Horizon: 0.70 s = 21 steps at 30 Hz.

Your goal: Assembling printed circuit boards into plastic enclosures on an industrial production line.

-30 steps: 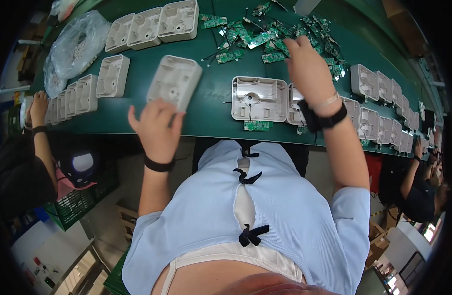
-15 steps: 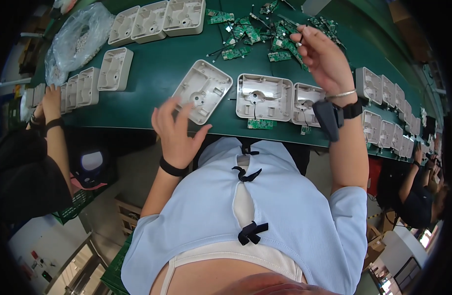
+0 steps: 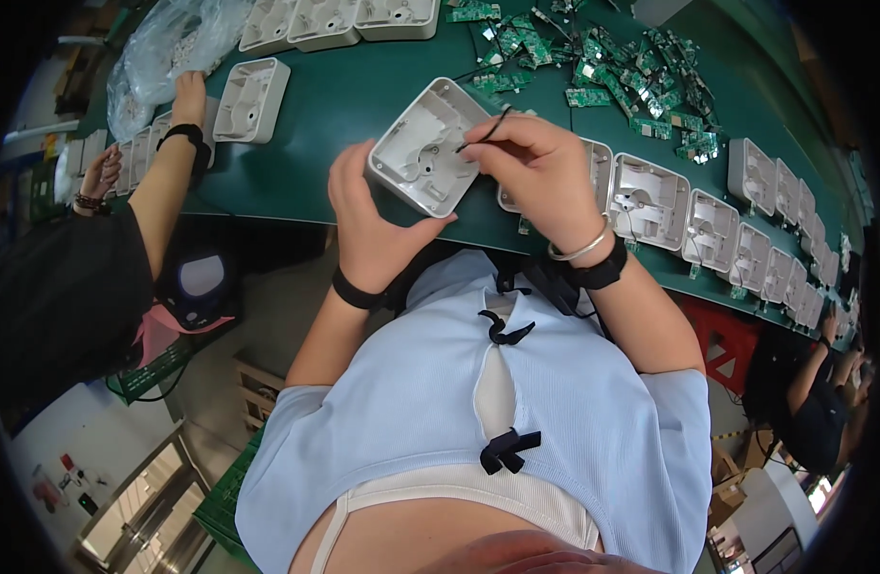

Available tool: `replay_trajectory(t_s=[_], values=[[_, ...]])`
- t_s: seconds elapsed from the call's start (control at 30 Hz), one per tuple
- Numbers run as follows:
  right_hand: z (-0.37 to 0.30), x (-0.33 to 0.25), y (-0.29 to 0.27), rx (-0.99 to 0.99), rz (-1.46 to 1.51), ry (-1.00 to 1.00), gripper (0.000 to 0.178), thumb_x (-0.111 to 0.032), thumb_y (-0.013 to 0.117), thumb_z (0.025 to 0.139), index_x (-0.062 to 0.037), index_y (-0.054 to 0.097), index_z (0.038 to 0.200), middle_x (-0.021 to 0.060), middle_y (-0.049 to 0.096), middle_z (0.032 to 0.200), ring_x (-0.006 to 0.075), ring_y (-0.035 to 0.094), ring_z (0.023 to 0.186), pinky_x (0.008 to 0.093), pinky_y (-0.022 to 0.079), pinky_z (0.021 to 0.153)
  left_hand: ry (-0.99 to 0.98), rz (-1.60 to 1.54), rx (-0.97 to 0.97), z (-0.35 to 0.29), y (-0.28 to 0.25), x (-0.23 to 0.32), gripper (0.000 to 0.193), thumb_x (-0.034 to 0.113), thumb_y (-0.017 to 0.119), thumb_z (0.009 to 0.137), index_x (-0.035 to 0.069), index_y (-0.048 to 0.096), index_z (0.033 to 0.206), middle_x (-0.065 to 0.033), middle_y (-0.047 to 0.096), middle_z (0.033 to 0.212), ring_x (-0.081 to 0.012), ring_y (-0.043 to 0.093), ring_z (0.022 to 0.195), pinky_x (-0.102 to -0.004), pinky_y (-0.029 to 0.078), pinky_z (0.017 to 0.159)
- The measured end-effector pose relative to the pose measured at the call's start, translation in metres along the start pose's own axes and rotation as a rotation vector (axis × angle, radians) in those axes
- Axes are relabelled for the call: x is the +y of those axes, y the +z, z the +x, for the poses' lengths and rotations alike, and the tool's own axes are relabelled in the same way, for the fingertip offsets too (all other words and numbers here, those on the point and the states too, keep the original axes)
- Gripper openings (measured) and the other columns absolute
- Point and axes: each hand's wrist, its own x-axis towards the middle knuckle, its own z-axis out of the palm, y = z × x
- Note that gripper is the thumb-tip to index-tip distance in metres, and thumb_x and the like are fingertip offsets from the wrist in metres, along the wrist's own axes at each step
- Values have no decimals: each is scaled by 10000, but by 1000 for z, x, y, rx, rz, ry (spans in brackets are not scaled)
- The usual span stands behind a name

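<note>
A white plastic housing [image 3: 411, 143] sits tilted at the table's near edge, its hollow inside facing up. My left hand [image 3: 375, 225] cups its left side and near corner, fingers along the side and thumb at the corner. Over the housing's right part, my right hand [image 3: 545, 177] pinches a thin black cable [image 3: 500, 125], one end pointing down inside near the round central hole. A green circuit board [image 3: 502, 82] shows just behind the housing; whether the cable joins it I cannot tell. Part of the housing's right side is hidden by my right hand.
Loose green circuit boards [image 3: 631, 81] with cables lie in a heap at the back. A row of housings [image 3: 650, 196] runs right, with boards hanging at the edge. More housings [image 3: 253, 100] and a clear bag [image 3: 162, 67] stand left, beside a co-worker's arm [image 3: 162, 206].
My right hand has come from the board heap down to the housing, bringing the cable. My left hand has closed in against the housing. The view has shifted.
</note>
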Motion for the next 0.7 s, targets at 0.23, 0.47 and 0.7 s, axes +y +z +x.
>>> replay_trajectory(t_s=[0.23,0.47,0.7], values=[[-3,14,27,19,-266,-54,68,-7,766,888,8,753,953,68,762,917,139,711,781,268,561,703,61,-27,25,0,1,5,1122,241,1029,575,19,390,1471,-202,432,1410,-402,462,1306,-484,415,1103],[-3,20,30,63,-397,-236,72,-1,762,853,-12,752,923,87,757,889,217,699,734,301,550,674,77,-47,23,2,1,5,1118,240,1026,590,25,381,1478,-200,421,1417,-393,454,1311,-479,418,1104],[-6,21,32,25,-432,-285,54,-18,754,851,-13,738,902,88,758,887,244,697,761,333,551,691,55,-52,10,1,2,7,1115,212,1011,620,33,349,1500,-200,381,1449,-375,439,1338,-480,418,1117]])
